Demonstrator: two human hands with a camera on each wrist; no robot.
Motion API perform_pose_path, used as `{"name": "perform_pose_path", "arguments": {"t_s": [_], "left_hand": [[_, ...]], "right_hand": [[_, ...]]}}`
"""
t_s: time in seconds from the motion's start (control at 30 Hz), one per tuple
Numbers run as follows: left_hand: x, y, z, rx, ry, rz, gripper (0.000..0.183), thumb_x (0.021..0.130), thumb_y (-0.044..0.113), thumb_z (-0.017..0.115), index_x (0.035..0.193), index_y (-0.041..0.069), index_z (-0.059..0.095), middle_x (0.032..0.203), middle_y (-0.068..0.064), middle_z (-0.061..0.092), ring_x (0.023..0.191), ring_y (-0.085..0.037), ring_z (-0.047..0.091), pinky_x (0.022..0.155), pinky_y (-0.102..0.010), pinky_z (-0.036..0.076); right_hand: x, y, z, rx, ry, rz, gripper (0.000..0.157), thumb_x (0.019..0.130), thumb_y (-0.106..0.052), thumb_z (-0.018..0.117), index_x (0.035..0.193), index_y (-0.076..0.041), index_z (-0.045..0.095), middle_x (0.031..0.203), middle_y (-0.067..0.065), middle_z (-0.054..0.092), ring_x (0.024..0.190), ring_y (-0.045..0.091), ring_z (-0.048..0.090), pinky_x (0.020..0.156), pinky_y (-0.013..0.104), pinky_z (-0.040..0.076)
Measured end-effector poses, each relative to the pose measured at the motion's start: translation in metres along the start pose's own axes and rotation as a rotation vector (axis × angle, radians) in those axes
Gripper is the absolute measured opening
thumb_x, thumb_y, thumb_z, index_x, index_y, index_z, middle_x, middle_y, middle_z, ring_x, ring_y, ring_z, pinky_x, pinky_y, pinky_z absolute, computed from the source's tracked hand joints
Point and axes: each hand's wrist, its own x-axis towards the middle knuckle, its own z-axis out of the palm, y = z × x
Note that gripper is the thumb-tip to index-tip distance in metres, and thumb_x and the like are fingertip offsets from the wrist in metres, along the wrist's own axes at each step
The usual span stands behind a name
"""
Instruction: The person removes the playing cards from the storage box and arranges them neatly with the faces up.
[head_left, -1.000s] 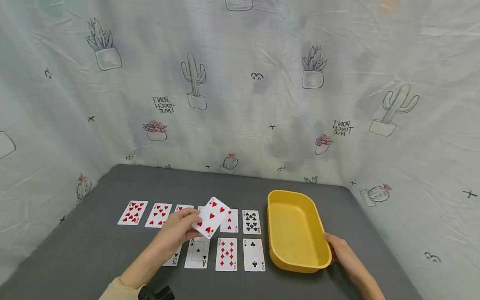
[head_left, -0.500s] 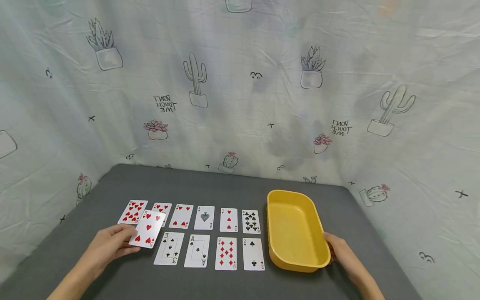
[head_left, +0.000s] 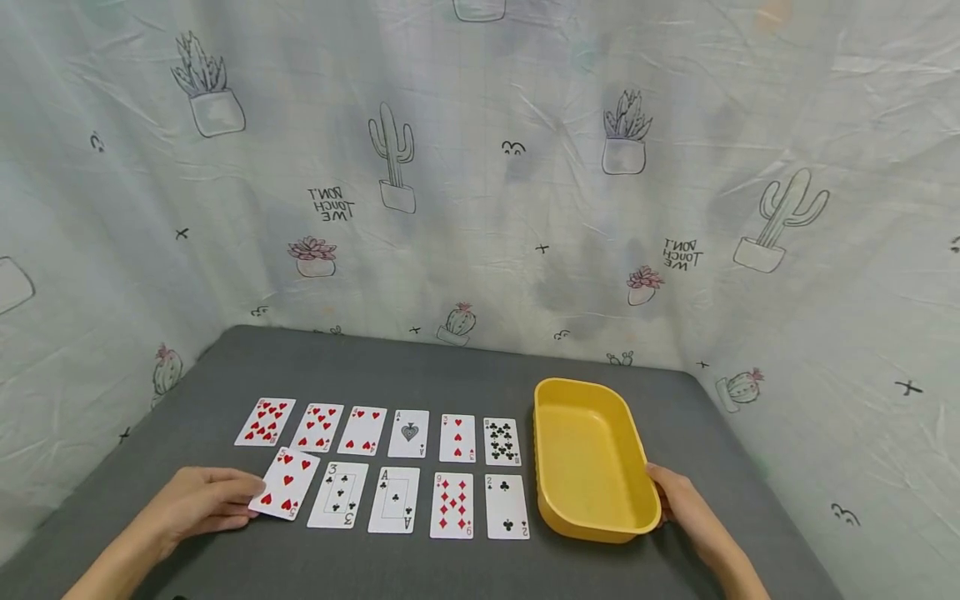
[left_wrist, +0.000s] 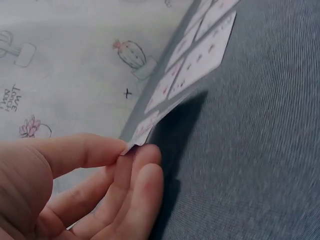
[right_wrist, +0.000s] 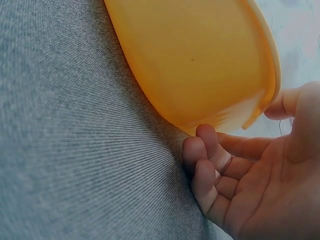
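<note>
My left hand [head_left: 206,504] pinches the five of hearts playing card [head_left: 285,483] by its lower left edge, at the left end of the front row. In the left wrist view the card [left_wrist: 142,132] is tilted, its pinched edge raised above the cloth and a dark shadow beneath. Beside it lies the three of clubs [head_left: 338,496]. At the right, my right hand [head_left: 682,500] grips the outer side of a yellow tray [head_left: 551,517]. The right wrist view shows the thumb at the rim and curled fingers [right_wrist: 202,172] by the outer wall.
A back row of cards runs from a hearts card [head_left: 266,422] past the ace of spades [head_left: 408,434] to a clubs card [head_left: 502,442]. In front lie the ace of clubs [head_left: 394,500], nine of diamonds [head_left: 452,505] and two of clubs [head_left: 507,507]. A printed curtain [head_left: 480,167] surrounds the grey table [head_left: 375,575].
My left hand has carried the five of hearts left, from above the middle cards down to the front row's left end. The right hand and tray have stayed put.
</note>
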Motion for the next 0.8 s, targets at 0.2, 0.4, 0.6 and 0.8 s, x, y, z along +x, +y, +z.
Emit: {"name": "perform_pose_path", "arguments": {"t_s": [0.2, 0.4, 0.6, 0.8], "left_hand": [[0.003, -0.004, -0.001, 0.073, 0.042, -0.001, 0.030, 0.088, 0.012, 0.074, 0.104, -0.012, 0.070, 0.089, -0.010, 0.071, 0.073, -0.017, 0.070, 0.068, -0.033, 0.059], [0.004, 0.003, 0.006, 0.156, 0.133, -0.017, 0.029, 0.084, 0.012, 0.078, 0.098, -0.012, 0.071, 0.085, -0.013, 0.071, 0.068, -0.019, 0.070, 0.064, -0.033, 0.059], [0.001, 0.014, 0.015, 0.242, 0.232, -0.058, 0.028, 0.077, 0.011, 0.083, 0.092, -0.011, 0.073, 0.072, -0.011, 0.069, 0.062, -0.018, 0.068, 0.058, -0.032, 0.059], [0.005, 0.009, 0.012, 0.314, 0.274, -0.110, 0.032, 0.071, 0.019, 0.087, 0.089, -0.005, 0.075, 0.066, -0.007, 0.068, 0.059, -0.015, 0.066, 0.056, -0.030, 0.058]], "right_hand": [[0.000, 0.000, 0.000, -0.005, 0.005, 0.011, 0.055, 0.106, -0.044, 0.036, 0.101, 0.005, 0.062, 0.077, 0.011, 0.065, 0.063, 0.019, 0.059, 0.057, 0.031, 0.051], [0.000, -0.001, -0.001, 0.007, 0.002, 0.012, 0.055, 0.106, -0.043, 0.036, 0.099, 0.005, 0.062, 0.075, 0.010, 0.064, 0.062, 0.019, 0.058, 0.057, 0.031, 0.051], [0.002, -0.001, -0.002, 0.001, 0.002, -0.009, 0.054, 0.107, -0.041, 0.035, 0.096, 0.005, 0.062, 0.074, 0.010, 0.064, 0.060, 0.018, 0.058, 0.055, 0.030, 0.051], [0.002, 0.002, -0.002, -0.005, 0.005, -0.003, 0.055, 0.106, -0.043, 0.036, 0.096, 0.005, 0.062, 0.073, 0.011, 0.064, 0.060, 0.018, 0.058, 0.055, 0.030, 0.050]]}}
